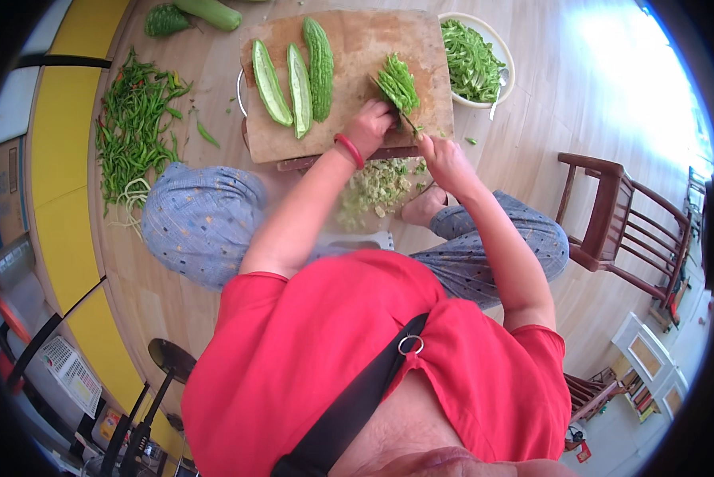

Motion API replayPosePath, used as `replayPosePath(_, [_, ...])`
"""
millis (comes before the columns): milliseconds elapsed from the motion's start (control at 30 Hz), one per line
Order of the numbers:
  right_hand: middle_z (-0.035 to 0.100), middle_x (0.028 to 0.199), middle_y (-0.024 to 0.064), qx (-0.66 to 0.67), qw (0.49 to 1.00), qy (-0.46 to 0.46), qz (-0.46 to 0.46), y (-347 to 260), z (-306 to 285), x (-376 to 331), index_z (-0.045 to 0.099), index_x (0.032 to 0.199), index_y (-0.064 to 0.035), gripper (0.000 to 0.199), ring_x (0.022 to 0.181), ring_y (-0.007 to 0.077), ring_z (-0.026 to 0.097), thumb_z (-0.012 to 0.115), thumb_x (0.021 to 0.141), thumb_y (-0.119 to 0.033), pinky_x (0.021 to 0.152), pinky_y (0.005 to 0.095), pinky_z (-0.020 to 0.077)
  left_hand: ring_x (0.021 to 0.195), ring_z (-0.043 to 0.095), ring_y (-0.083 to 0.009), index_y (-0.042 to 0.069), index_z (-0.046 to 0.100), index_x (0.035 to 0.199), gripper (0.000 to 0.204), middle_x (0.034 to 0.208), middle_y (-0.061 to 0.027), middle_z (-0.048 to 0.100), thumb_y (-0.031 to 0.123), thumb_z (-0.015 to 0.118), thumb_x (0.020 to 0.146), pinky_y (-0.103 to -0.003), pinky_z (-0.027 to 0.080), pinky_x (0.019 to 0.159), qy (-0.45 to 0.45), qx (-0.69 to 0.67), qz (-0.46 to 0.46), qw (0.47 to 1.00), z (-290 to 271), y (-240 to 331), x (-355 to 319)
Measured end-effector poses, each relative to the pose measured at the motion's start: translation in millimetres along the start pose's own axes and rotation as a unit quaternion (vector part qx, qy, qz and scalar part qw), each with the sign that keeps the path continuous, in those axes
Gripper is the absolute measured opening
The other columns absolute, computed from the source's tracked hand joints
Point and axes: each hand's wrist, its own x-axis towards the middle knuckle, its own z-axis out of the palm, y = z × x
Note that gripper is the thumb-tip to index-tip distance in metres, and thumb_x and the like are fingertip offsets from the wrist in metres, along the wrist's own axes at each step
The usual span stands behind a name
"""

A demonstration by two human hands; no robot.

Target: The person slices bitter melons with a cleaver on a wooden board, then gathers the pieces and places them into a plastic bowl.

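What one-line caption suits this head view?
Left hand steadies bitter gourd on the cutting board; right hand slices.

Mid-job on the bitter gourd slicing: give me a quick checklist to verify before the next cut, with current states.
1. Left hand steadies the gourd piece being cut: ok.
2. Right hand grips the knife: ok, though the blade is barely visible.
3. Left fingertips behind the blade: cannot tell.
4. Cutting board seated steadily on its support: cannot tell.
5. Halved gourds lie away from the cutting spot: ok.
6. White bowl has room for more slices: ok.
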Motion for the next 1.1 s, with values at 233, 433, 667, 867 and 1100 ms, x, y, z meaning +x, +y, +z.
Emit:
replayPosePath(233, [0.059,0.073,0.0222,0.002,1.000,-0.015,0.015,-5.1,-4.8,-7.7,0.054,0.093,0.0004,0.030,0.070,0.0413,0.058,0.037,0.094,-0.024,0.060,0.0492,0.0451,0.081,0.057,-0.0261,0.005,0.063,0.073,0.009,0.085,-0.0090,0.059,0.003,0.063,0.064,-0.034,0.049,0.069,0.014,0.015,-0.010,1.000,-3.1,6.9,0.6])
replayPosePath(433, [0.058,0.074,0.0209,-0.127,0.978,0.000,-0.164,7.0,3.1,1.6,0.050,0.095,0.0006,0.019,0.065,0.0396,0.057,0.038,0.092,-0.014,0.051,0.0453,0.0453,0.079,0.056,-0.0249,0.007,0.061,0.071,0.004,0.082,-0.0072,0.058,0.006,0.058,0.068,-0.034,0.049,0.068,0.028,0.001,-0.007,1.000,-3.5,2.6,-0.7])
replayPosePath(667, [0.056,0.070,0.0198,-0.082,0.986,0.008,-0.148,9.9,0.4,-7.8,0.047,0.099,0.0016,0.016,0.062,0.0371,0.057,0.042,0.088,-0.009,0.051,0.0450,0.0452,0.077,0.057,-0.0256,0.007,0.061,0.071,0.007,0.080,-0.0083,0.059,0.003,0.059,0.065,-0.035,0.049,0.066,0.023,0.015,-0.015,1.000,-1.0,3.8,-4.5])
replayPosePath(867, [0.056,0.069,0.0188,-0.108,0.979,0.005,-0.174,10.5,4.1,-5.3,0.047,0.101,0.0012,0.017,0.060,0.0367,0.056,0.044,0.085,-0.007,0.053,0.0447,0.0456,0.076,0.056,-0.0253,0.008,0.060,0.069,0.007,0.077,-0.0076,0.057,0.003,0.057,0.066,-0.034,0.048,0.066,0.023,0.013,-0.005,1.000,-1.5,3.7,-4.9])
replayPosePath(1100, [0.056,0.070,0.0188,-0.080,0.990,0.007,-0.114,15.7,2.7,-13.5,0.047,0.104,0.0002,0.020,0.062,0.0369,0.057,0.043,0.086,-0.008,0.056,0.0445,0.0461,0.075,0.057,-0.0268,0.007,0.060,0.069,0.009,0.077,-0.0091,0.058,0.001,0.058,0.064,-0.035,0.048,0.065,0.036,-0.003,-0.006,0.999,-1.5,5.8,-1.6])
